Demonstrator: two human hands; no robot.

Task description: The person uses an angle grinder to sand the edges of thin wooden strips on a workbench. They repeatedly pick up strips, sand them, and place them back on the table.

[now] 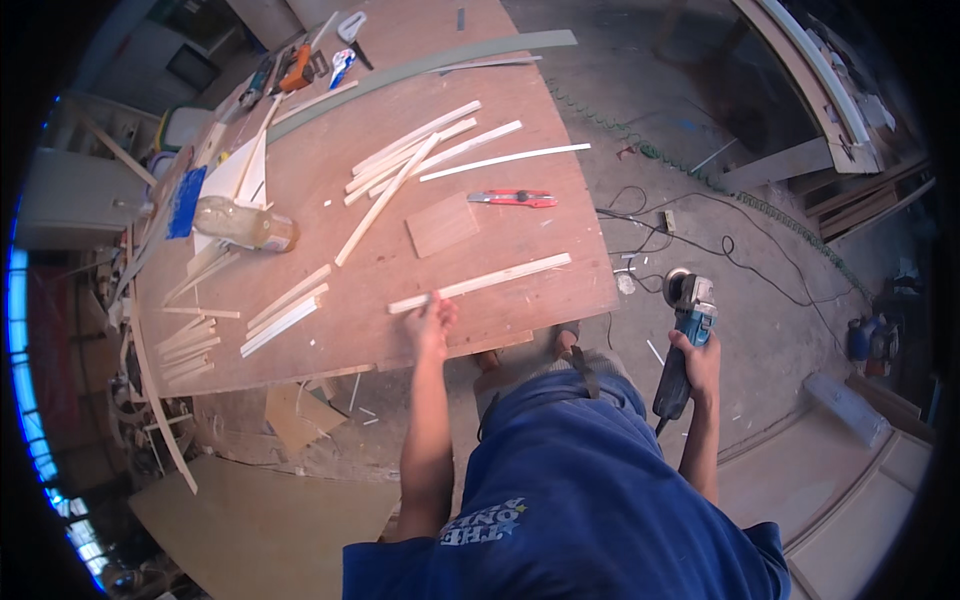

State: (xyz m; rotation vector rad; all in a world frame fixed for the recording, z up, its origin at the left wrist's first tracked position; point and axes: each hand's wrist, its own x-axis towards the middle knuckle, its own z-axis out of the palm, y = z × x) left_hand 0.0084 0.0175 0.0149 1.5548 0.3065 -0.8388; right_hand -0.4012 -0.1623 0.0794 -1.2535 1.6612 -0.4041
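My left hand (431, 321) is at the near edge of the workbench top (517, 300), its fingers curled and a fingertip touching a pale wooden strip (510, 275) near the strip's left end. Blur hides whether the fingers grip it. Off the bench's right side, my right hand (703, 364) is closed around the body of a blue and black angle grinder (694, 322), whose disc points away from me. Beyond the strip lie a square piece of thin plywood (442, 225) and a red utility knife (529, 198).
More wooden strips (409, 172) lie mid-bench, with shorter ones (289, 304) to the left. A plastic bottle (244, 225) rests on its side. An orange power tool (298, 69) is at the far left. Black cables (731, 247) and a green coiled hose (690, 169) cross the floor.
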